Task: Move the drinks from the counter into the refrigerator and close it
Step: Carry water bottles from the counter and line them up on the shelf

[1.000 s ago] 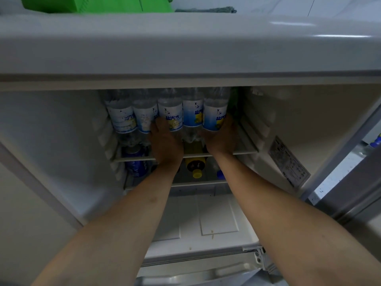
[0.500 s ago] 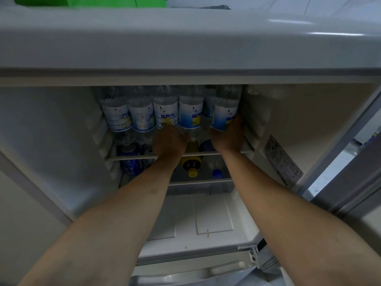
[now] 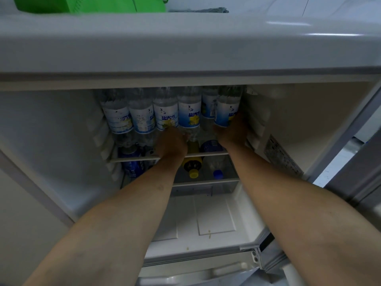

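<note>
**Both hands deep in the open fridge, among the bottles**

The refrigerator (image 3: 61, 131) stands open, and a row of clear drink bottles (image 3: 142, 116) with blue-and-white labels is packed upright along its upper shelf (image 3: 206, 154). The person's left hand (image 3: 172, 144) reaches to the foot of a middle bottle, fingers curled against its base; how firmly they close I cannot tell. The right hand (image 3: 232, 133) wraps around the rightmost bottle (image 3: 226, 112), low on its label, just beside the ribbed right wall. That bottle leans slightly. Below the shelf lie a yellow-capped bottle (image 3: 192, 168), a blue-capped bottle (image 3: 217, 172) and blue cans (image 3: 133, 168). A green box (image 3: 92, 4) sits on the fridge's top.
</note>
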### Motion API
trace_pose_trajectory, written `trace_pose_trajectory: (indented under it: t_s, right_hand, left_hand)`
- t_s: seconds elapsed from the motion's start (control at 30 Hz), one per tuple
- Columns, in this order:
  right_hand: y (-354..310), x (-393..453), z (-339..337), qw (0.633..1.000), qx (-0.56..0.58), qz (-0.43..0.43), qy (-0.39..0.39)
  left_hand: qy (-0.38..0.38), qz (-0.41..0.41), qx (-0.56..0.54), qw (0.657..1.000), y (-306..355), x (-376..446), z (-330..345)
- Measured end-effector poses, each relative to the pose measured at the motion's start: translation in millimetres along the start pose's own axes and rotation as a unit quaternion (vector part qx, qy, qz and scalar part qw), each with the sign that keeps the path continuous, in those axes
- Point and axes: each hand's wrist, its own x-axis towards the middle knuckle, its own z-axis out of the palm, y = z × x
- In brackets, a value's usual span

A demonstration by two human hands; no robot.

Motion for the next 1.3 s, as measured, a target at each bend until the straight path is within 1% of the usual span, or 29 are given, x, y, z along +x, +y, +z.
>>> trace_pose_trajectory:
  t_s: [0.07,0.27,0.37,0.5,0.67,0.77,0.9,1.03,1.2,1.3]
  right_hand:
    - [0,-1,-1,1.0,0.001,-0.001,-0.005]
    - [0,-8,-6,1.0,-0.004,-0.009,-0.014]
    - [1,-9,-9,1.0,-0.007,-0.005,-0.01]
    - [3,-14,-4,1.0,0.008,-0.003,0.014]
    - [6,-11,-3,1.0,0.018,-0.008,0.022]
    - [7,-9,-2,0.999,0.026,-0.004,0.02]
    - [9,-6,-2,0.999,0.034,0.0,0.014]
    - [11,-5,-2,0.999,0.038,0.0,0.016]
    - [12,-6,-2,0.999,0.043,-0.004,0.018]
    - [13,-9,-1,0.999,0.041,-0.008,0.02]
  left_hand:
    - [-0.007,0.002,0.018,1.0,0,1,0]
    - [-0.038,0.003,0.024,0.999,4,0,-4]
    - [-0.055,-0.004,-0.007,0.998,3,-2,-5]
    - [-0.044,0.021,-0.031,0.998,8,-2,-5]
    - [-0.06,-0.013,-0.036,0.997,18,8,2]
    - [-0.082,-0.003,0.003,0.997,18,13,6]
    - [-0.092,0.016,0.047,0.994,17,9,9]
    - [-0.11,0.012,0.05,0.993,15,9,7]
    - [-0.089,0.034,0.036,0.995,15,2,-6]
    - [-0.054,0.045,-0.017,0.997,10,-8,-14]
